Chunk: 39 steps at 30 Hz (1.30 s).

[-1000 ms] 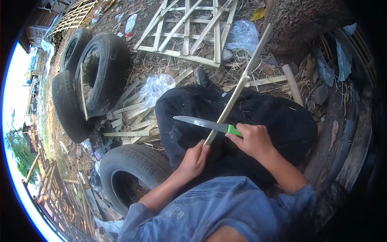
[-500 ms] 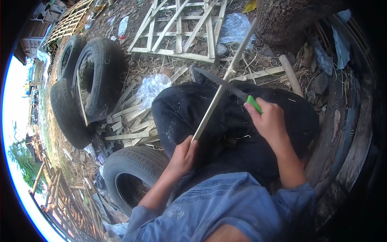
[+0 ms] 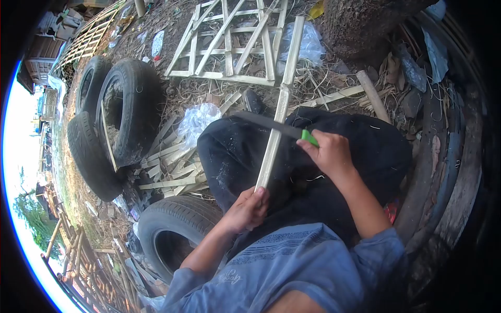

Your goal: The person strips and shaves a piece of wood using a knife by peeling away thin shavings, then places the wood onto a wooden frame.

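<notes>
Left hand [image 3: 248,209] gripping lower end of wooden strip [image 3: 267,161], thumb on top, fingers curled under. Right hand [image 3: 331,156] has fingers wrapped round green handle [image 3: 309,137] of knife [image 3: 290,130]; blade lies across strip around mid-length, can't tell if touching. Strip slants up and away over dark trousers [image 3: 222,156], far end near slatted frame [image 3: 219,76] on ground. Tyre [image 3: 177,213] beside left forearm; crumpled clear plastic [image 3: 198,122] beside knee, near loose slats [image 3: 169,183].
</notes>
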Motion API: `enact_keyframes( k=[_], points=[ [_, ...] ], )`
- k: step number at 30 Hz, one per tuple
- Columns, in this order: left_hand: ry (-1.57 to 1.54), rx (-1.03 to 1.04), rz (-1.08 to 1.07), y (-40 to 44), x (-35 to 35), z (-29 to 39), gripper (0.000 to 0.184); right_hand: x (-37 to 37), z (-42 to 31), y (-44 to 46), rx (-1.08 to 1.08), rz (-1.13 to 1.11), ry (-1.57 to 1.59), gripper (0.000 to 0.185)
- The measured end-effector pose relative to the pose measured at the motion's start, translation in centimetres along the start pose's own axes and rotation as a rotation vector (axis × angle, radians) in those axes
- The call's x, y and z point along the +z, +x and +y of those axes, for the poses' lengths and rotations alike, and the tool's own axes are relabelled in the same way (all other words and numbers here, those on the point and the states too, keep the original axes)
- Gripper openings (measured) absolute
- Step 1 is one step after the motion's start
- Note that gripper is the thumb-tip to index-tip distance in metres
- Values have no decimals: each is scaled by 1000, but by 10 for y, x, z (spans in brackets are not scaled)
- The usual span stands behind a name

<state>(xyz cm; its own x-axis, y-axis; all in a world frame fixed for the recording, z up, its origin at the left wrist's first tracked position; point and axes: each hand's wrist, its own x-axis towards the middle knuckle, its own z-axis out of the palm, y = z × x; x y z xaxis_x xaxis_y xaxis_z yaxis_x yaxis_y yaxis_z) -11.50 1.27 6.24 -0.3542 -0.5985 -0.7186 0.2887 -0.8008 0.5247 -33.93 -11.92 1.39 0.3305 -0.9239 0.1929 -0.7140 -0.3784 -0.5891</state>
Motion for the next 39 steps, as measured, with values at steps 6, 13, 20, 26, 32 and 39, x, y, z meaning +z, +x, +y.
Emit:
enact_keyframes(
  k=[6,13,20,26,32,39],
  points=[
    [4,-41,12,-4,1,-10,37,-16,11,3,105,-39,99,52],
    [-107,191,-53,31,21,-20,37,15,-60,-25,295,-328,1087,38],
    [533,448,38,28,6,7,34,-9,-37,-8,258,-308,909,18],
    [1108,1184,843,-24,-45,80,42,-55,-21,-1,168,-312,661,22],
    [2063,1039,961,-78,-4,151,50,-87,-35,5,34,-445,357,20],
    [1853,361,345,-59,-64,148,23,-95,-40,7,-78,-449,90,16]
  ],
)
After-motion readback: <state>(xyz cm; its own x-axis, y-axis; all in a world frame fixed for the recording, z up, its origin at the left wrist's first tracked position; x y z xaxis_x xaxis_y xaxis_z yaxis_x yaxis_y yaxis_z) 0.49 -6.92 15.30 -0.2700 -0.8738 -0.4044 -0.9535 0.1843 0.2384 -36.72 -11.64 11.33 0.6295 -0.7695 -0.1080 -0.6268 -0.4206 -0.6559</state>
